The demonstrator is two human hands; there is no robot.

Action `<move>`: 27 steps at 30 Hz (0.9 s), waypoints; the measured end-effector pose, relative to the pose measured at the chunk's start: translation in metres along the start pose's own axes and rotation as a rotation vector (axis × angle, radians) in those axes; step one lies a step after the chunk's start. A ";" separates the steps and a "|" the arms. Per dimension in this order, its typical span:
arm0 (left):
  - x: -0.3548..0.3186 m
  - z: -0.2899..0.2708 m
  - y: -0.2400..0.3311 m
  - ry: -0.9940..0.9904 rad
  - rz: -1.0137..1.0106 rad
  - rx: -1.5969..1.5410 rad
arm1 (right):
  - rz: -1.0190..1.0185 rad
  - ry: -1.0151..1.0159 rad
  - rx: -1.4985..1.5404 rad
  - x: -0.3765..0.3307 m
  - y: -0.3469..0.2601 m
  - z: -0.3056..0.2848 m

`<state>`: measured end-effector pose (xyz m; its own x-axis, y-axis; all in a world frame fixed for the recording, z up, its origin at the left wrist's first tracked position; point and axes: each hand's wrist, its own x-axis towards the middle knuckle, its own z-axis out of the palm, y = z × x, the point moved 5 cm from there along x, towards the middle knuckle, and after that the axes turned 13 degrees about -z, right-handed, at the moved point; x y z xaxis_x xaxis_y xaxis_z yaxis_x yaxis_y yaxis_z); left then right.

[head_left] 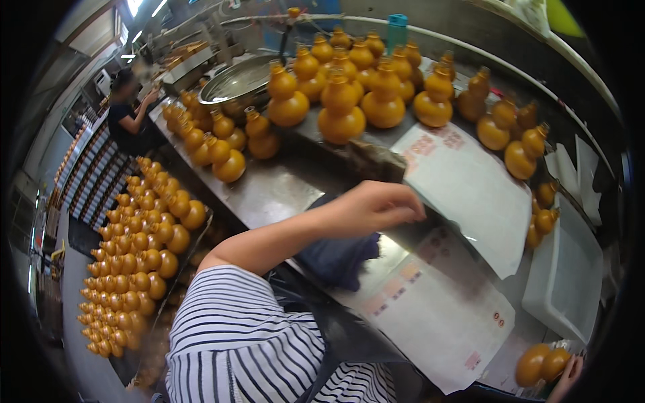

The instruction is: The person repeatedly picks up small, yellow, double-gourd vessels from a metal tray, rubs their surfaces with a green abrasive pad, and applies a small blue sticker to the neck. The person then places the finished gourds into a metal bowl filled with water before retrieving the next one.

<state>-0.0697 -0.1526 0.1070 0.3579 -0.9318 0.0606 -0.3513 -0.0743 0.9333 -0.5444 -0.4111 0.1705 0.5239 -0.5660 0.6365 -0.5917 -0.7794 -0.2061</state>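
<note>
My left hand reaches across the metal worktable, its fingers curled together beside the edge of a white printed sheet. Anything between those fingertips is hidden. A second printed sheet, with small red prints, lies nearer to me. Far at the lower right, my right hand is closed on the narrow end of an amber gourd-shaped bottle, which lies on its side; only part of that hand shows. Below my left forearm is a dark blue cloth.
Several amber gourd bottles stand along the table's back, near a round metal basin and a teal bottle. A white plastic tray is at the right. More gourds crowd the left; a person stands beyond.
</note>
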 end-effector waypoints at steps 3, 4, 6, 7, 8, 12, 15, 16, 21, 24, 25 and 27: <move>-0.036 0.009 0.017 -0.053 0.217 0.163 | 0.060 -0.150 0.384 0.025 -0.095 0.047; -0.043 0.015 0.024 0.005 0.334 0.184 | 0.051 -0.189 0.603 0.027 -0.142 0.063; -0.057 0.021 0.053 0.107 0.600 0.143 | -0.501 -0.173 0.741 0.040 -0.259 0.069; -0.066 0.015 0.067 0.152 0.743 0.069 | -0.447 -0.339 0.689 0.044 -0.263 0.078; -0.076 0.007 0.067 0.219 0.722 0.133 | -0.625 -0.206 0.713 0.048 -0.307 0.109; -0.091 -0.040 0.045 0.225 0.416 0.261 | -0.718 -0.468 0.791 0.066 -0.415 0.146; -0.095 -0.072 0.014 0.322 0.343 0.234 | -0.721 -0.599 0.741 0.065 -0.450 0.181; -0.100 -0.078 0.010 0.374 0.398 0.280 | -0.700 -0.507 0.790 0.068 -0.449 0.180; -0.099 -0.095 0.017 0.203 0.413 0.553 | -0.473 -0.186 1.081 0.079 -0.454 0.141; -0.101 -0.109 0.019 0.189 0.410 0.680 | -0.555 -0.307 0.984 0.079 -0.463 0.160; -0.104 -0.124 0.012 0.217 0.343 0.644 | -0.480 -0.300 0.988 0.084 -0.448 0.176; -0.110 -0.163 -0.010 0.261 0.221 0.566 | -0.321 -0.280 0.978 0.095 -0.408 0.213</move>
<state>0.0354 0.0087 0.1484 0.3980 -0.8350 0.3799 -0.8158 -0.1328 0.5629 -0.1230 -0.2037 0.1567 0.7638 -0.2402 0.5991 0.2827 -0.7099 -0.6451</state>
